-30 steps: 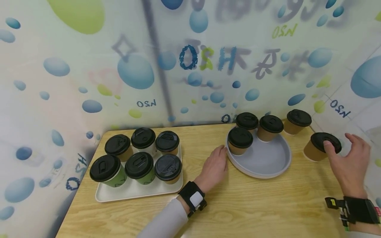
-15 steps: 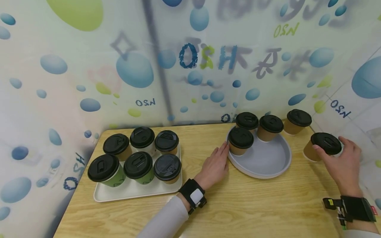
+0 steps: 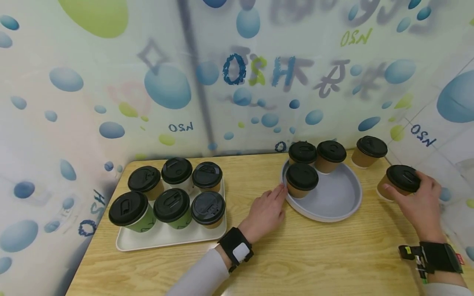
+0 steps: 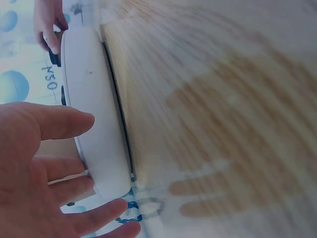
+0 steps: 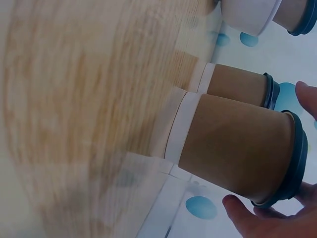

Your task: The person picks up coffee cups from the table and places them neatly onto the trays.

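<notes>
My left hand (image 3: 266, 214) lies beside a round grey tray (image 3: 340, 201), fingers extended and fingertips at its left rim. In the left wrist view, the fingers (image 4: 72, 191) reach along the tray's pale side wall (image 4: 96, 94). Three brown paper cups with black lids stand in that tray, the nearest one (image 3: 300, 189) close to my fingertips. At the right, my right hand (image 3: 422, 203) spreads around a brown lidded cup (image 5: 237, 144) upright on the table. Its fingers are at the lid's right side; in the right wrist view, a gap shows between thumb (image 5: 307, 99) and cup.
Another brown lidded cup (image 3: 364, 159) stands behind, between the round tray and the back corner. At the left, a white rectangular tray (image 3: 127, 243) holds several lidded cups, some green. A patterned curtain (image 3: 244, 123) borders the wooden table (image 3: 296, 259) at the back and sides.
My right hand has moved left, its thumb and fingers coming in around the cup. The round tray has turned counterclockwise, its cups shifting with it, while my left fingers stay at its rim.
</notes>
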`<state>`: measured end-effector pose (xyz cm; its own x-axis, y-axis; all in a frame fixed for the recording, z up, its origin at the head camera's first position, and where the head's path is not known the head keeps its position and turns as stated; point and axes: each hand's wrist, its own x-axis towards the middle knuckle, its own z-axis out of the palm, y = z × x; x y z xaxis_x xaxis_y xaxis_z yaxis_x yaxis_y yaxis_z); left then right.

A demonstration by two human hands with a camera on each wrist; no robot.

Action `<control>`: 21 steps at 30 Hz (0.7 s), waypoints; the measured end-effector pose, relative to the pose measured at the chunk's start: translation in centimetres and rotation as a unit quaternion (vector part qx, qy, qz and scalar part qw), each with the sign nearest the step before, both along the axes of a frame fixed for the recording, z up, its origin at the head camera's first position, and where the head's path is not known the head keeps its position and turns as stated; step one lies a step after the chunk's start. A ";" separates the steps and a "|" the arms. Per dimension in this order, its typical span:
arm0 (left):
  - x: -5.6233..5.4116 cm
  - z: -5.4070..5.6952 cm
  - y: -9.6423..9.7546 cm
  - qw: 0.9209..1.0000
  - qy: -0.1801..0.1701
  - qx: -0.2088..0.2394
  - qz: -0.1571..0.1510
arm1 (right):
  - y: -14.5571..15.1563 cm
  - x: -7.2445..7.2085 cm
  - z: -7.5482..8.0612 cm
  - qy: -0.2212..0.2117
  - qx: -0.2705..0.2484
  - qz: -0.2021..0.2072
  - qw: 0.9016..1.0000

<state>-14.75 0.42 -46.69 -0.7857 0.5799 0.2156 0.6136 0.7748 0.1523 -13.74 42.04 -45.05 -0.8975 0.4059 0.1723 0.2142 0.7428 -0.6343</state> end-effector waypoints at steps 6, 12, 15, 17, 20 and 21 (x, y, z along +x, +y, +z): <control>0.7 0.5 0.3 1.000 0.012 -0.015 0.003 | -0.1 -0.4 -0.1 -0.024 -0.002 -0.031 0.999; 1.3 0.6 0.7 0.999 0.014 -0.030 0.011 | -0.2 -0.7 -0.3 -0.020 0.000 -0.037 0.999; 1.5 0.5 0.8 0.999 0.011 -0.034 0.012 | -0.2 -0.8 -0.4 -0.018 0.001 -0.035 0.999; 1.7 0.6 0.8 0.999 0.009 -0.034 0.013 | -0.2 -0.8 -0.4 -0.015 0.002 -0.032 0.999; 1.8 0.5 0.8 0.999 0.009 -0.033 0.015 | -0.1 -1.0 -0.5 -0.004 0.005 -0.024 1.000; 1.8 0.5 0.7 0.999 0.009 -0.033 0.015 | -0.1 -1.0 -0.6 0.001 0.006 -0.021 1.000</control>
<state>-12.95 1.14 -46.16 -0.7993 0.5693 0.1924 0.5919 0.8011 0.0887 -14.75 41.92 -45.62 -0.8792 0.4415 0.1792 0.2447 0.7411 -0.6252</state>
